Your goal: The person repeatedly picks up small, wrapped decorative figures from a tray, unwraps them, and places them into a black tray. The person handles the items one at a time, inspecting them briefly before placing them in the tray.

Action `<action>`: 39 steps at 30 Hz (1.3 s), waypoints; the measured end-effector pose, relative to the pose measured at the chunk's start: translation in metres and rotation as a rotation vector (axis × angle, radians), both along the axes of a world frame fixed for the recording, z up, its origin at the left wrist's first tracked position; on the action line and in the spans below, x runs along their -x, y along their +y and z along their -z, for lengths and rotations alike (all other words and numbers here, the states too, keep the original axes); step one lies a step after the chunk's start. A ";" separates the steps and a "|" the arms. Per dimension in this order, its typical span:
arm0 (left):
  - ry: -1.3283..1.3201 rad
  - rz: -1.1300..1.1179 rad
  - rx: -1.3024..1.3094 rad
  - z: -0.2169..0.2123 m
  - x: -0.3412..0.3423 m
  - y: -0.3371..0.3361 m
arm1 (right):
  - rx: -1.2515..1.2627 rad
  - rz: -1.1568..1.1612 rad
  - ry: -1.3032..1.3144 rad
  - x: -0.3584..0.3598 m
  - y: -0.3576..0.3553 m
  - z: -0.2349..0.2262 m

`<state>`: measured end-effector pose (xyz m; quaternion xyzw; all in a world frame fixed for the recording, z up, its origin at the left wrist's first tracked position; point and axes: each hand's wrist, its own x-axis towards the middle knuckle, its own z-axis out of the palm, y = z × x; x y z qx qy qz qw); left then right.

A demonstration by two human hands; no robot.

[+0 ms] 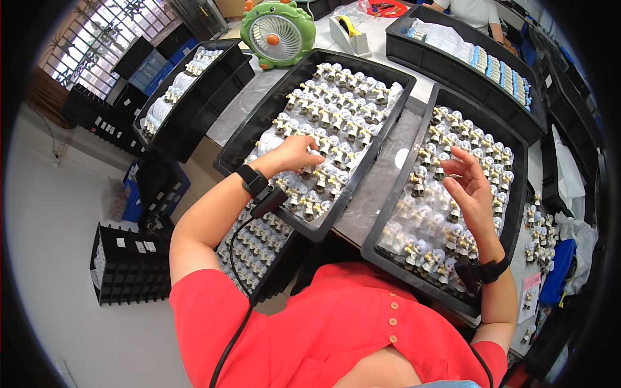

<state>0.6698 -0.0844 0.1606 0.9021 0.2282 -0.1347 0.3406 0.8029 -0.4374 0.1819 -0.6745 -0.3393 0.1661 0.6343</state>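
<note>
My left hand (294, 155) reaches into the left black tray (304, 71), palm down, with its fingers curled over a small white and gold figurine among several rows of them. Whether it grips one I cannot tell. My right hand (469, 187) hovers over the right black tray (527, 145), palm turned up and fingers spread, holding nothing. That tray also holds rows of the same small figurines (446, 145). Both wrists wear black bands, and a cable runs from the left one.
A green desk fan (278, 32) and a white tape dispenser (348, 33) stand at the back. More black trays sit at far right (453, 48), far left (187, 84) and below the table (255, 249). Loose figurines (540, 226) lie at right. Black crates (129, 262) stand on the floor.
</note>
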 end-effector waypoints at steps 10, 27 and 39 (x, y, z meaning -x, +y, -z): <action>-0.230 0.146 -0.252 -0.033 -0.005 -0.007 | 0.317 0.024 -0.312 -0.009 0.005 0.023; -0.741 -0.014 0.919 -0.037 -0.054 -0.160 | 0.221 -0.025 -0.364 -0.007 0.015 -0.001; -0.750 0.180 0.879 -0.025 -0.049 -0.176 | -0.071 -0.041 -0.171 -0.003 0.011 0.005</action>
